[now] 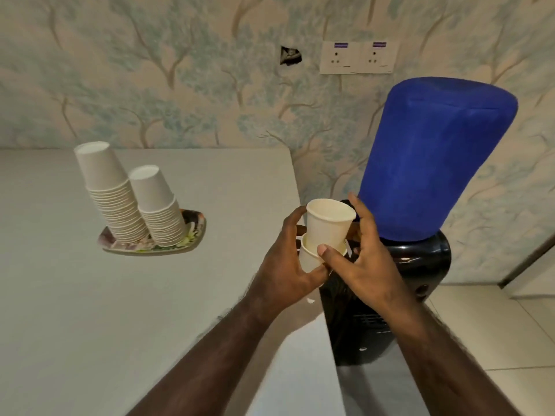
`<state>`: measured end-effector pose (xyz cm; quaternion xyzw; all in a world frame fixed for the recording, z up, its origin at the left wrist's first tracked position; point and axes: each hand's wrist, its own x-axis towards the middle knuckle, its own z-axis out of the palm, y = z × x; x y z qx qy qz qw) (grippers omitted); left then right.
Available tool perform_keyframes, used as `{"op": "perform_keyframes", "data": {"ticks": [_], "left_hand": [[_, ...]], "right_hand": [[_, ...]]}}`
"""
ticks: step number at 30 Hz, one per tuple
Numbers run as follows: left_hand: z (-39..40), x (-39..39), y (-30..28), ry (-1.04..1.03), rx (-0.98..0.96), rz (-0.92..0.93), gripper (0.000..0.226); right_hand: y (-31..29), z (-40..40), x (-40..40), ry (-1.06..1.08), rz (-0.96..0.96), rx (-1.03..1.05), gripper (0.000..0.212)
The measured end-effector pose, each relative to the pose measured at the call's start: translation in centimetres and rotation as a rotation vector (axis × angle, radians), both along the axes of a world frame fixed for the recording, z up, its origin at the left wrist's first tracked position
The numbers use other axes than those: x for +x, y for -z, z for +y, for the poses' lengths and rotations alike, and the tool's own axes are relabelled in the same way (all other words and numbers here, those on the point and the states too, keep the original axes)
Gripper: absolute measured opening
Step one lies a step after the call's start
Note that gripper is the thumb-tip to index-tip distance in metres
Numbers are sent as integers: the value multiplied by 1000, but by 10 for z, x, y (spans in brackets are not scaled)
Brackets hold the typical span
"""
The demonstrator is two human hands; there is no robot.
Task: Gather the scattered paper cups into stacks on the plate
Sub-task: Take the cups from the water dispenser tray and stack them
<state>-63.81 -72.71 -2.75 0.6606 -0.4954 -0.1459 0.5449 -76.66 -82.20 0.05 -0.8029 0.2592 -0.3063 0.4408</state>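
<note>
We have two cups in hand at the table's right edge, mouths up. The left hand [285, 259] wraps the lower cup [307, 259]; the right hand [357, 253] pinches the upper cup [329, 225], thumb in front, fingers behind. The upper cup sits partly inside the lower, tilted slightly, not fully seated.

Step in hand, as we judge it: nesting the pair. We should line up the two axes before pushing, then press straight down; thin paper walls will likely crumple if squeezed hard or forced in crooked.

The plate [198, 235] lies at about 9 o'clock from the hands, well apart from them. It carries two stacks, mouths down: a tall stack [111, 193] and a short stack [159, 208] touching it on the right. Both lean left. Our pair is mouth-up, so it needs flipping before it goes on a stack.

Room: bare table [90, 310] between hands and plate, so an open path. The dispenser [420, 259] with its blue cover [435, 157] stands just right of the hands, past the table edge; we should keep the cups over the table.
</note>
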Motion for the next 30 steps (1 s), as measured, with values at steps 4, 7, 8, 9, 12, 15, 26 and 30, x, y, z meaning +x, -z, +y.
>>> {"op": "perform_keyframes", "data": {"ticks": [4, 7, 8, 9, 12, 15, 26, 30], "left_hand": [[33, 23, -5, -37, 25, 13, 99], [52, 35, -10, -51, 11, 30, 99], [58, 37, -13, -60, 6, 34, 98], [62, 40, -16, -68, 3, 44, 97], [70, 45, -19, -90, 11, 82, 96], [79, 44, -26, -141, 10, 87, 94], [108, 27, -47, -363, 31, 124, 47], [114, 30, -54, -410, -41, 214, 35]], "right_hand": [[-7, 28, 20, -42, 115, -82, 80], [-12, 44, 30, -110, 142, -71, 81], [-15, 49, 32, -147, 153, -55, 83], [-17, 52, 34, -188, 166, -38, 83], [-19, 53, 39, -290, 219, -38, 79], [-25, 50, 40, -380, 280, -70, 68], [-22, 64, 43, -475, 307, -531, 116], [-17, 70, 52, -477, 276, -677, 124]]}}
